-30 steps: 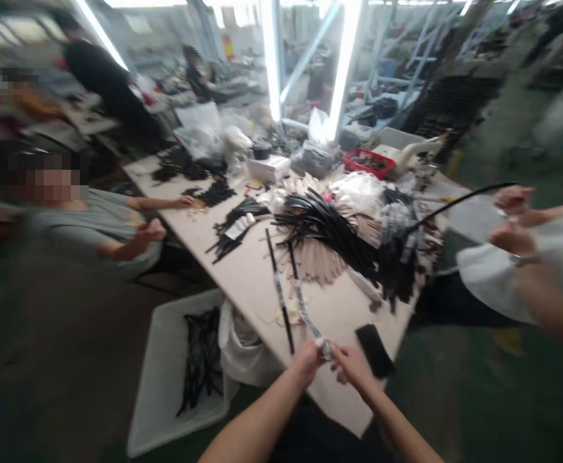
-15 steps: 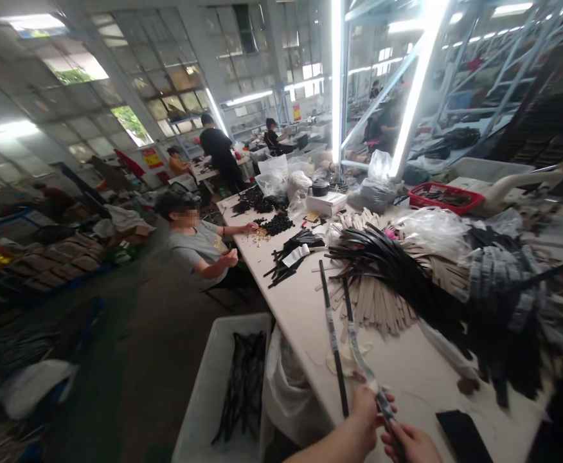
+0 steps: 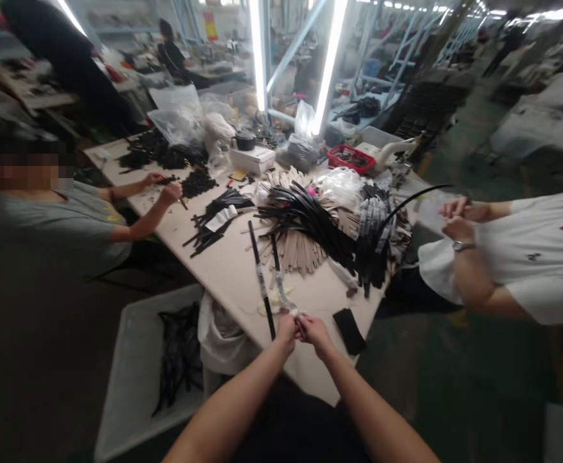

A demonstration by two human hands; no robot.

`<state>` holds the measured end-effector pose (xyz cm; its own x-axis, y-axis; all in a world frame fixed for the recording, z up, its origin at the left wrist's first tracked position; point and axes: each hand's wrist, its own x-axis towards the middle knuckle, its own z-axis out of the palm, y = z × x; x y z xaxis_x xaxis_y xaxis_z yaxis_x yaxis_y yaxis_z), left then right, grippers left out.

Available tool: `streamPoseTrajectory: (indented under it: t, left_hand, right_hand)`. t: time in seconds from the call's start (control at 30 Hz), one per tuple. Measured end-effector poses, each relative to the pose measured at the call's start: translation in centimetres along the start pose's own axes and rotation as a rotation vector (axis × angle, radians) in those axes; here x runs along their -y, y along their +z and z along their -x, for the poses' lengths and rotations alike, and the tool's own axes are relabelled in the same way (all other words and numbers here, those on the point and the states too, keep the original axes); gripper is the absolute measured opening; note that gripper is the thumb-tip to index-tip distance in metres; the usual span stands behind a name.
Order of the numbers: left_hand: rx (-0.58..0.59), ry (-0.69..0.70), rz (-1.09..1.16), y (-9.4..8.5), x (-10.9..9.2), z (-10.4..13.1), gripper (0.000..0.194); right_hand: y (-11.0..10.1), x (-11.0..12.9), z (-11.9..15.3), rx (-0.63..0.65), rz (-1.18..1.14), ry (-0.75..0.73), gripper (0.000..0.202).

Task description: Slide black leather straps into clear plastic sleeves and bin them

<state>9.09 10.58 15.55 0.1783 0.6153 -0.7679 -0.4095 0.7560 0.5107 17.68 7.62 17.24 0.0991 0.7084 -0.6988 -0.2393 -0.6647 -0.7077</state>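
Note:
Close together over the near part of the table (image 3: 218, 270), my left hand (image 3: 288, 328) and my right hand (image 3: 314, 330) are both closed on the near end of a black strap (image 3: 278, 273). A pale wrapping covers part of this strap, which stretches away from me across the table. The fingertips are small and partly hidden. Left of it lies a second black strap (image 3: 261, 283) with a similar pale band. A flat black piece (image 3: 349, 331) rests to the right of my right hand.
Black straps (image 3: 310, 215) and beige strips (image 3: 295, 251) are heaped mid-table. A white bin (image 3: 134, 360) with black strips stands at the left. One co-worker (image 3: 64, 212) sits left, handling small parts; another person (image 3: 513, 257) at right holds a long black strip. A red basket (image 3: 351, 159) sits behind.
The view has swung right, bringing the person in white into sight. My hands have drawn closer together near the strap's end, and both still hold it.

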Motion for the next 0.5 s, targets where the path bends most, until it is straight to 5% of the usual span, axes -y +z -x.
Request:
streamPoseTrajectory:
  t: [0.17,0.3,0.4,0.5]
  left_hand:
    - [-0.093,0.009,0.064,-0.9,-0.5,-2.7,0.019]
    - [-0.099,0.028,0.081,-0.7,-1.4,-2.7,0.02]
    - [-0.066,0.013,0.092,-0.5,-0.8,-1.9,0.023]
    - [0.089,-0.068,0.048,-0.6,1.0,-0.5,0.022]
  right_hand:
    - [-2.7,-1.3,0.5,0.061,-0.064,0.055,0.049]
    - [-3.4,-2.3,1.3,0.047,0.088,-0.09,0.049]
    - [-2.8,-2.2,1.3,0.003,0.143,-0.154,0.051]
    - [-2.3,-2.0,1.3,-0.03,0.146,-0.183,0.053]
